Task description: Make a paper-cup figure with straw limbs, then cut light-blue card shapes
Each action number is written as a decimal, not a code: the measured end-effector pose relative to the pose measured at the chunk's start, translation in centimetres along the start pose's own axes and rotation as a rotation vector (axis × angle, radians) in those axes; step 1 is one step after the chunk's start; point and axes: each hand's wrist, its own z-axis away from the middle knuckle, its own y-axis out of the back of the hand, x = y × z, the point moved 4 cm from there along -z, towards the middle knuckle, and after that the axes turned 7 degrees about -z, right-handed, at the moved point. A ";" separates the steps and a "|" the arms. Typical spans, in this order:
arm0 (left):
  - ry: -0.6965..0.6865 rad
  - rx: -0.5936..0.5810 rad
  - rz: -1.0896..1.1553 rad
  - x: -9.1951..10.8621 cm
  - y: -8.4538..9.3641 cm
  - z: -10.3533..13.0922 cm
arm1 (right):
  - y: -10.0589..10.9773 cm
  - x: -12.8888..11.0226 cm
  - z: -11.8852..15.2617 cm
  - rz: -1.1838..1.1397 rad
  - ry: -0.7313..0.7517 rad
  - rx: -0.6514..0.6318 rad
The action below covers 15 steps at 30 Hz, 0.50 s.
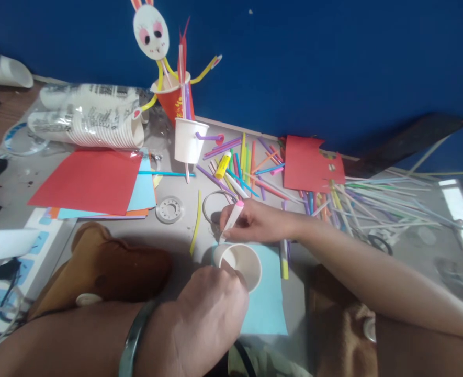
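Note:
A white paper cup (249, 262) stands on a sheet of light blue paper (268, 309), its opening facing me. My left hand (211, 309), with a bangle at the wrist, is closed on the cup's near-left rim; part of the fingers reaches inside. Between the fingers of my right hand (258, 220) is a white marker (233, 217) with a pink end up. Its lower end points down at the paper beside the cup's far-left edge; I cannot tell whether it touches.
Behind stand a rabbit-faced red cup (172, 102) and a white cup (190, 144) with straws. Cut straws (250, 162) lie scattered. On the left are stacked paper cups (93, 125), red paper (90, 180), a tape roll (169, 209) and a brown plush (129, 267).

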 end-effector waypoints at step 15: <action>-0.064 -0.099 -0.120 0.7 -5.1 -1.3 | -2.0 2.3 4.8 -0.179 -0.074 0.518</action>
